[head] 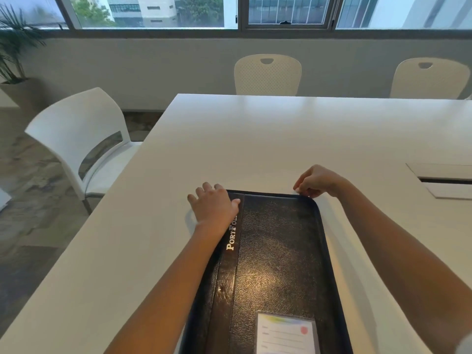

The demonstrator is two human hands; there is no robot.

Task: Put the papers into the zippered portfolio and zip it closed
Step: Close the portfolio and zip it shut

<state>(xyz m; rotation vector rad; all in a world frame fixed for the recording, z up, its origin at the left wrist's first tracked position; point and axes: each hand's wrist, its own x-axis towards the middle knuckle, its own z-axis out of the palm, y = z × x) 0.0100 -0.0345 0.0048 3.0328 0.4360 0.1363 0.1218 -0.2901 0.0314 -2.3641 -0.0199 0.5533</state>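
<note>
A black leather-look portfolio (278,254) lies closed on the white table (255,139), its spine lettered "PORTFOLIO" on the left and a card label (286,333) in a clear pocket near me. My left hand (213,204) rests flat on the far left corner, fingers spread, pressing the cover down. My right hand (315,181) is pinched at the far edge near the right corner, on what looks like the zipper pull, which is too small to make out. No loose papers are visible.
A white chair (84,141) stands at the table's left side, and two cream chairs (267,75) are tucked in at the far edge. A cable hatch (444,178) is set into the tabletop at the right. A potted plant (12,47) stands far left.
</note>
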